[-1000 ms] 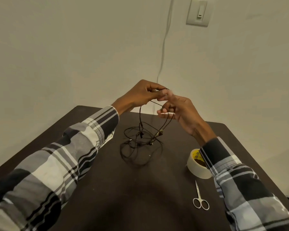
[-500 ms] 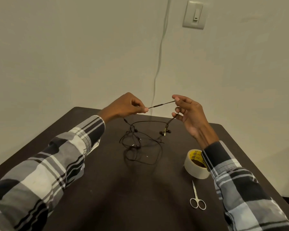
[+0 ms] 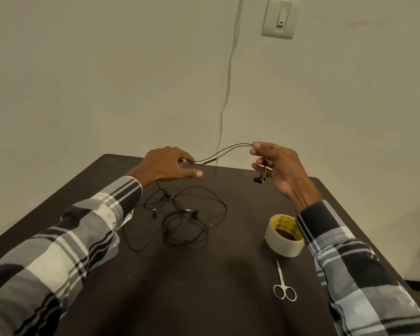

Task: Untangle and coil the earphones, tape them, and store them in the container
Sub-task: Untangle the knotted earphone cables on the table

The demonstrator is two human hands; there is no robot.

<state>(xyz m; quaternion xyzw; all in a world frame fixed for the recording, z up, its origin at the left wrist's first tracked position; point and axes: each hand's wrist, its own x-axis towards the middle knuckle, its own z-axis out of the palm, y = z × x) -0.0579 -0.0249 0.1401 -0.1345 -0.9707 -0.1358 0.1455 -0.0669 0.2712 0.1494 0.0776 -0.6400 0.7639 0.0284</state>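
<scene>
Black earphones [image 3: 184, 224] lie in a loose tangle on the dark table [image 3: 180, 287]. A doubled stretch of their cord [image 3: 223, 152] runs through the air between my hands. My left hand [image 3: 166, 166] pinches one end of that stretch. My right hand [image 3: 277, 163] pinches the other end higher up, with an earbud [image 3: 258, 179] and a short loop hanging below its fingers. A roll of tape [image 3: 285, 235] stands at the right, partly behind my right sleeve. A clear plastic container [image 3: 114, 241] shows under my left sleeve, mostly hidden.
Small scissors [image 3: 284, 284] lie in front of the tape roll near the table's right front. A pale wall stands close behind the table, with a thin cable [image 3: 226, 100] running down it and a light switch [image 3: 280, 16] at the upper right.
My hands have drawn apart from a joined pinch, stretching a doubled length of cord between them. The tangle on the table has loosened and spread wider.
</scene>
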